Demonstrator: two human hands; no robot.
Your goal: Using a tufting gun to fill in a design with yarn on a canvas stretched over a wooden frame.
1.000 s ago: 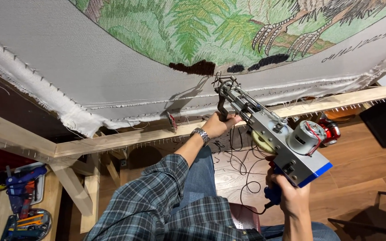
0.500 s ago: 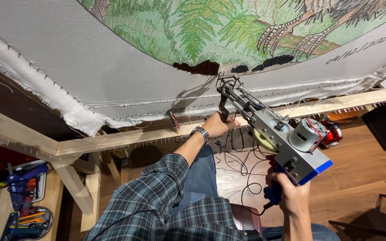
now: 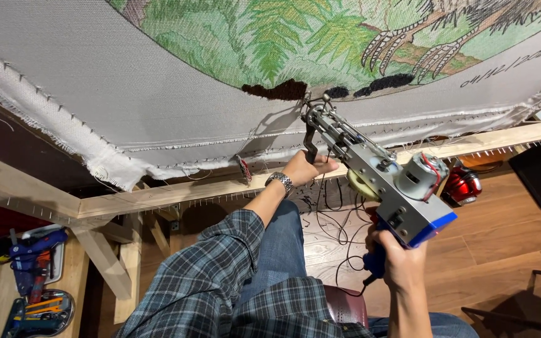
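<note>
A grey tufting gun (image 3: 377, 178) with a blue rear edge and a round motor points up at stretched grey backing cloth (image 3: 158, 94). Its needle tip touches the cloth just below a dark brown tufted patch (image 3: 283, 91) at the edge of a green leafy picture. My left hand (image 3: 305, 168) grips the gun's front handle, wrist wearing a metal watch. My right hand (image 3: 396, 263) holds the blue rear grip low down. My plaid sleeve and jeans fill the bottom middle.
The cloth is pinned on a wooden frame (image 3: 176, 194) with rows of nails. A red round object (image 3: 463, 186) sits behind the gun. Black cables (image 3: 333, 231) lie on the wood floor. A tray of tools (image 3: 36, 281) lies at lower left.
The gun's tip has moved slightly right and up along the cloth edge below the dark patch. Both hands keep their grips.
</note>
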